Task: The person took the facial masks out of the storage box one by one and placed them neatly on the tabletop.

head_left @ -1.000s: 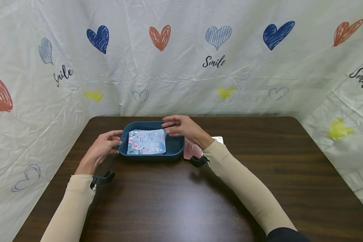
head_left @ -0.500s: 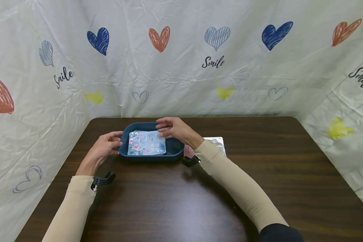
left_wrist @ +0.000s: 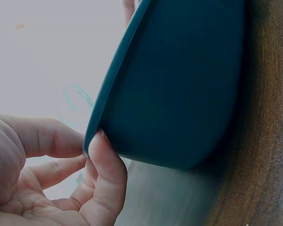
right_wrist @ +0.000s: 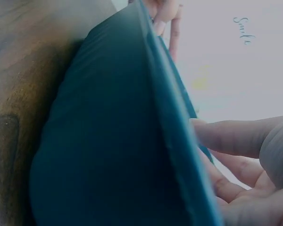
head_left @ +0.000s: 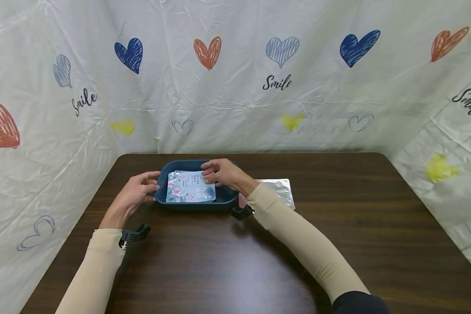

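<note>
Blue tray (head_left: 196,206) w/ floral packets (head_left: 190,187) inside sits on brown table (head_left: 220,261), L hand (head_left: 135,190) pinching the tray's L rim, R hand (head_left: 228,175) over the packets' R end (gripping or merely touching, can't tell), silver packet (head_left: 284,190) near tray's R side.

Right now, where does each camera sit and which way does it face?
Head: worn on the head, forward and down over table, tray, packets; left hand, right hand, sleeves show.
Left wrist: on that wrist, facing the tray's end; left hand pinches the rim.
Right wrist: on that wrist, facing the tray's near side; right hand shows.
Wrist views share tray, table.
</note>
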{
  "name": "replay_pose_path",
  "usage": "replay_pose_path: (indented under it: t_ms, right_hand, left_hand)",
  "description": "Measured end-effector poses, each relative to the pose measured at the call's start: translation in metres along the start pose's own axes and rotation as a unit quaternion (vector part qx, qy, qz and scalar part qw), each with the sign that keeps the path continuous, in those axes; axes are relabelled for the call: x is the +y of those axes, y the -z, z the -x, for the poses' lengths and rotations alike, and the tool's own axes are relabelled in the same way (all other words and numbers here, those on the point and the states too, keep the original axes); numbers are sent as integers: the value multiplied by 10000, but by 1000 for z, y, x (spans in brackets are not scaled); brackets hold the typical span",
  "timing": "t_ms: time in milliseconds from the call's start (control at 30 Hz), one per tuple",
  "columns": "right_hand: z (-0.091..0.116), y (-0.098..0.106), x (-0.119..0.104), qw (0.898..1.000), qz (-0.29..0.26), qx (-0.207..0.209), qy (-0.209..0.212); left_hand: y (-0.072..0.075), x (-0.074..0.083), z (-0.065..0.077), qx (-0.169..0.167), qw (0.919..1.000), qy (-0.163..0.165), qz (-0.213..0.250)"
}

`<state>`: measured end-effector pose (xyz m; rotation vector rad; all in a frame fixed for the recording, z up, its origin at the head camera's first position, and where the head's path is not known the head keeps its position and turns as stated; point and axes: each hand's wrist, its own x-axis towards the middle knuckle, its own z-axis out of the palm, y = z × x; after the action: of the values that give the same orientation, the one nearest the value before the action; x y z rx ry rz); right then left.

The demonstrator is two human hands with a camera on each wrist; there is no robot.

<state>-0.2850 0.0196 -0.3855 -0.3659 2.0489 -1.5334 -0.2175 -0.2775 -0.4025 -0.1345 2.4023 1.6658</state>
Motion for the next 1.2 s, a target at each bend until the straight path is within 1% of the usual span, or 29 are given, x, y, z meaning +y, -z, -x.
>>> replay_pose_path:
  t_ms: [167, 467, 667, 767, 867, 1033, 1133, 1200]
  right_hand:
    - [2, -4, 1, 9999, 69, 4, -125]
    - [8, -7, -2, 9999, 121, -60, -25]
    - [13, -9, -5, 9999, 128, -8, 76]
    - [15, -10, -5, 9997, 37, 147, 166]
    - [16, -11, -3, 9984, -203, 470, 249]
    - [16, -14, 2, 9919, -502, 1078, 457]
    - [16, -17, 3, 9873, -679, 1310, 596]
    - [16, -18, 4, 9847, -839, 1393, 628]
  left_hand:
    - [-1, 0, 0, -2, 10000, 14, 11]
    - [0, -1, 0, -3, 10000, 4, -20]
    - [0, 0, -1, 7, 10000, -14, -27]
    - [-1, 0, -1, -5, 10000, -34, -22]
    - [-1, -1, -1, 2, 10000, -41, -9]
    - [0, -1, -1, 10, 10000, -29, -5]
    - [0, -1, -1, 26, 10000, -29, -1]
    - [-1, -1, 0, 20, 10000, -46, 1]
